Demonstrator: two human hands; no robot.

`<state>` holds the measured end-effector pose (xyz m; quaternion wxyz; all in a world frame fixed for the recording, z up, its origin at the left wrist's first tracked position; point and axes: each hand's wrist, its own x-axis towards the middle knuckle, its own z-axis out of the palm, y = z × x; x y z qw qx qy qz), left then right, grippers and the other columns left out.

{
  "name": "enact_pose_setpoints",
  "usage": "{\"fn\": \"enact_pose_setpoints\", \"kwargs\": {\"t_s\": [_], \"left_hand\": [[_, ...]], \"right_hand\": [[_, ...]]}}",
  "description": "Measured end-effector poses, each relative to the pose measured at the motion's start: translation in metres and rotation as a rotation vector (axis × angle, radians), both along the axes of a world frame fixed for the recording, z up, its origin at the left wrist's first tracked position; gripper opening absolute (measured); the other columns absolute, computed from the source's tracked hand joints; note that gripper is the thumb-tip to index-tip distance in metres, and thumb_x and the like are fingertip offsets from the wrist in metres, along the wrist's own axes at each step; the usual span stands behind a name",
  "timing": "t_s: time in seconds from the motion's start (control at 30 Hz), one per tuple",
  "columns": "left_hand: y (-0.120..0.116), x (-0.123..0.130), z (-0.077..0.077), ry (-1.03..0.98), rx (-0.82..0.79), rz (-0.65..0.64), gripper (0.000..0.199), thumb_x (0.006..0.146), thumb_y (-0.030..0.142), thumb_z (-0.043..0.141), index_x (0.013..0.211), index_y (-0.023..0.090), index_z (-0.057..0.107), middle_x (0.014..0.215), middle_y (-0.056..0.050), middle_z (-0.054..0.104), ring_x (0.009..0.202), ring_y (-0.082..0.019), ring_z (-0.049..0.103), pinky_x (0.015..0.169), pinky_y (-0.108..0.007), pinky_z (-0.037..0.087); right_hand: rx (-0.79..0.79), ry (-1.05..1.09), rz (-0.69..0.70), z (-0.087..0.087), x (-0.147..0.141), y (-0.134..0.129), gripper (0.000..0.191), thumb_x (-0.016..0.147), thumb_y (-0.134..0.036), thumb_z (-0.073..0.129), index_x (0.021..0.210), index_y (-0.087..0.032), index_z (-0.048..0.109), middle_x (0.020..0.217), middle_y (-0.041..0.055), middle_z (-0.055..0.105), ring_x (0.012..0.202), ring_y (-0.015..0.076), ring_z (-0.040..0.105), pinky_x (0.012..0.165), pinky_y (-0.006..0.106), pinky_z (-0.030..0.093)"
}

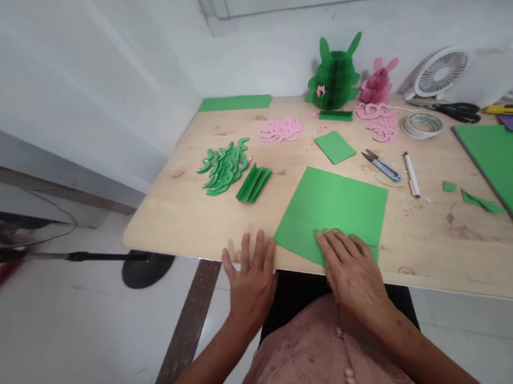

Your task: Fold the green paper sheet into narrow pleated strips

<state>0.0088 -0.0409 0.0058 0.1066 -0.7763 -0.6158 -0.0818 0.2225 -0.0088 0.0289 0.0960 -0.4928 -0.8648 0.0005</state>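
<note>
A square sheet of green paper (334, 199) lies on the wooden table (185, 228) close to its front edge. My right hand (353, 273) rests on the sheet's lower right part, fingers stretched out over it. Just left of the sheet's lower left corner is my left hand (251, 276), fingers spread at the table edge and holding nothing. Beyond it stand a pleated green paper piece (254, 184) and a pile of green paper cut-outs (225, 166). A small green square (334, 147) lies behind the large sheet.
Along the back are a green paper honeycomb figure (334, 75), a pink one (376, 83), a white fan (442, 70), black scissors (456, 111) and a tape roll (422, 125). Blue thread snips (382, 165), a white marker (411, 175), pink cut-outs (282, 130) and stacked green sheets (505, 166) lie nearer.
</note>
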Motion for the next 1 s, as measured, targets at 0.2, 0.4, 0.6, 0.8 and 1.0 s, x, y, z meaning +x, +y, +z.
{"fn": "enact_pose_setpoints", "kwargs": {"t_s": [0.2,0.4,0.6,0.8,1.0], "left_hand": [[0.0,-0.006,0.009,-0.029,-0.012,0.004,0.061,0.084,0.036,0.048,0.141,0.013,0.038,0.15,-0.018,0.031,0.142,-0.037,0.011,0.107,-0.069,0.012],[-0.005,0.039,0.007,0.04,-0.026,-0.312,0.054,0.088,0.033,0.042,0.139,0.014,0.042,0.152,-0.008,0.028,0.145,-0.026,0.005,0.113,-0.061,-0.002],[0.0,0.03,-0.004,0.032,-0.065,-0.211,0.051,0.089,0.025,0.038,0.138,0.013,0.043,0.149,-0.008,0.035,0.144,-0.021,0.013,0.114,-0.058,-0.003],[-0.004,0.003,0.001,-0.028,-0.11,-0.041,0.059,0.084,0.016,0.039,0.142,0.012,0.035,0.145,-0.012,0.041,0.141,-0.025,0.023,0.113,-0.06,0.001],[0.003,0.006,0.024,-0.119,-0.168,-0.157,0.067,0.08,0.007,0.039,0.146,0.008,0.024,0.151,-0.016,0.03,0.143,-0.028,0.018,0.112,-0.058,0.015]], "right_hand": [[0.003,0.005,-0.003,0.001,-0.001,0.0,0.048,0.088,-0.013,0.042,0.136,-0.009,0.045,0.134,0.0146,0.054,0.122,0.03,0.046,0.098,0.049,0.033],[0.016,0.002,0.004,0.001,-0.001,0.0,0.045,0.09,-0.014,0.041,0.134,-0.009,0.047,0.135,0.0135,0.054,0.122,0.03,0.046,0.097,0.048,0.033],[0.011,-0.007,-0.006,0.0,-0.002,-0.001,0.045,0.091,-0.013,0.039,0.135,-0.008,0.046,0.135,0.0139,0.053,0.122,0.0295,0.046,0.098,0.048,0.033],[-0.023,-0.001,-0.019,0.0,-0.003,0.0,0.046,0.09,-0.013,0.041,0.136,-0.007,0.045,0.136,0.0146,0.052,0.123,0.0299,0.045,0.099,0.049,0.032],[-0.024,0.026,-0.031,0.0,-0.004,-0.002,0.048,0.088,-0.013,0.044,0.135,-0.009,0.046,0.135,0.0141,0.053,0.125,0.0299,0.044,0.101,0.049,0.031]]}}
